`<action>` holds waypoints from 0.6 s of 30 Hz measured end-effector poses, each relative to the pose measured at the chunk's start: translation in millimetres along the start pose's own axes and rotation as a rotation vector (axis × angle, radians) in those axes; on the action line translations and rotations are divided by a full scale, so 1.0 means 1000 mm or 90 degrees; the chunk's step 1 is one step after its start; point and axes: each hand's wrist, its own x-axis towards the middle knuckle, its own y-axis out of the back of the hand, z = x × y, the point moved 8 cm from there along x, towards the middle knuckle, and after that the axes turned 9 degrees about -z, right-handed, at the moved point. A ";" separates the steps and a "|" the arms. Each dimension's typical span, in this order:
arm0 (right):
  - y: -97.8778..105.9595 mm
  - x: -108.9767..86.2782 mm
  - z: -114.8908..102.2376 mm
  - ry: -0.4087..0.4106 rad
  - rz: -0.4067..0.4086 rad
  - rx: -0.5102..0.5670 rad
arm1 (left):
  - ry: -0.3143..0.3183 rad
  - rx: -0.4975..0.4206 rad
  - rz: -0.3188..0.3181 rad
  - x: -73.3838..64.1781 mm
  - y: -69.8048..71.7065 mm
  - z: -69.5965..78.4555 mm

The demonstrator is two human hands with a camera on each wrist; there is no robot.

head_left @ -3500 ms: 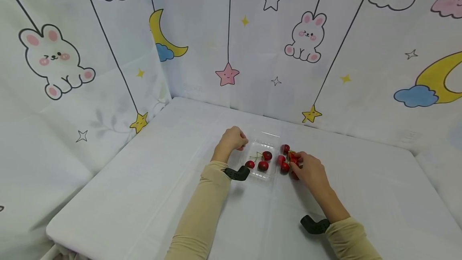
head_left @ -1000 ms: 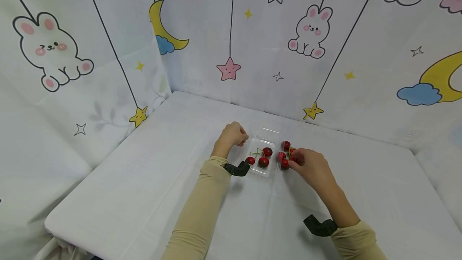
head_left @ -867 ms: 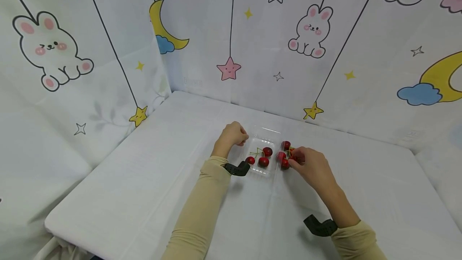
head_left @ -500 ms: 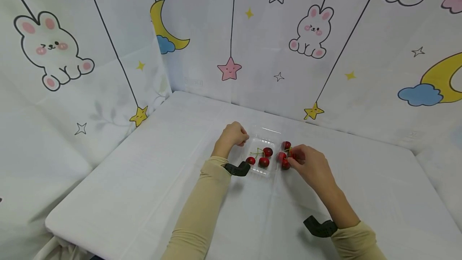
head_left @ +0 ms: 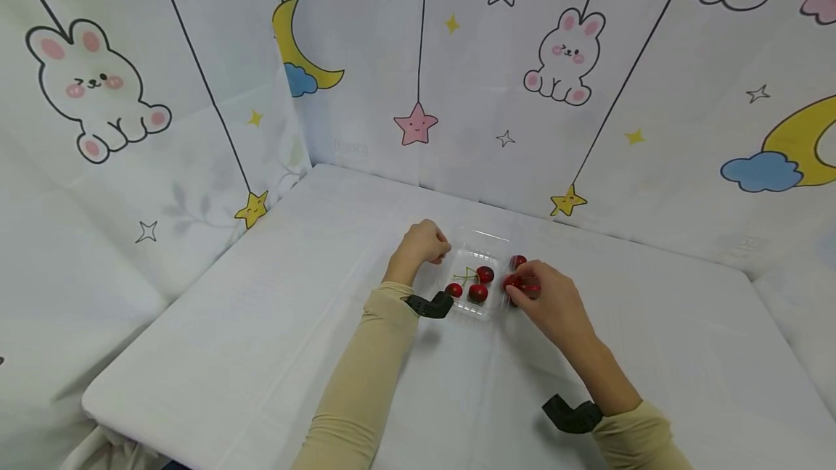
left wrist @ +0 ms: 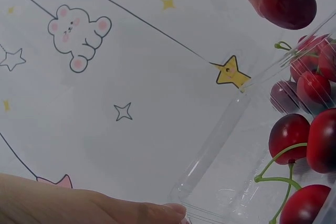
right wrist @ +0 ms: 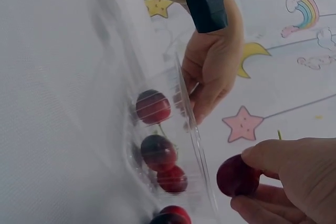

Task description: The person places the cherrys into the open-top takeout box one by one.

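Note:
A clear plastic box (head_left: pixel 472 257) with three stemmed cherries (head_left: pixel 478 294) in it lies on the white table. My left hand (head_left: pixel 424 244) pinches the box's rim on its left side; in the left wrist view the thumb (left wrist: pixel 163 212) lies at its corner. Between the thumb and fingers of my right hand (head_left: pixel 554 299) is a dark red cherry (right wrist: pixel 238 176) with a green stem, raised at the box's right wall. Under and beside that hand, more cherries (left wrist: pixel 314 86) sit in a cluster outside the box, seen through its clear side in the left wrist view.
White cloth covers the table (head_left: pixel 261 354). A printed curtain (head_left: pixel 366 56) with rabbits, stars and moons hangs behind it and along the left. Each wrist carries a black camera mount (head_left: pixel 431 306).
My right hand has moved left from the loose cluster toward the box and now holds a cherry up. The left hand stays at the box's rim, and three cherries lie inside throughout.

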 end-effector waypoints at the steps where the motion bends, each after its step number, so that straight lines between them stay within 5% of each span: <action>1: -0.001 0.000 0.000 0.001 -0.001 0.000 | 0.000 0.000 0.000 0.000 0.000 0.000; 18: -0.011 0.002 -0.005 0.030 -0.026 0.025 | 0.009 -0.006 -0.003 0.001 0.000 0.000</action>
